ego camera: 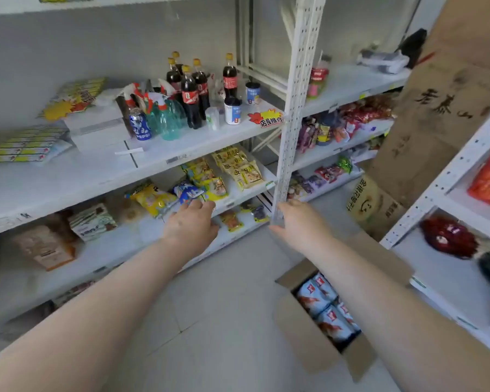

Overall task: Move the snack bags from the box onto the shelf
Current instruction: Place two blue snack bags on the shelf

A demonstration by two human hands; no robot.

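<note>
The left hand reaches a blue snack bag at its fingertips; grip unclear. Right hand grasps the shelf post. A "PEPSI" can stands above the left hand.

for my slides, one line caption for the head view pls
Left hand places a blue snack bag on the shelf; right hand grips the upright.

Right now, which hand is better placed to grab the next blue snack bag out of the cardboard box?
Probably the right hand. It only grips the white perforated shelf post, with its forearm passing above the open cardboard box of blue snack bags. The left hand is at a blue bag on the shelf.
</note>
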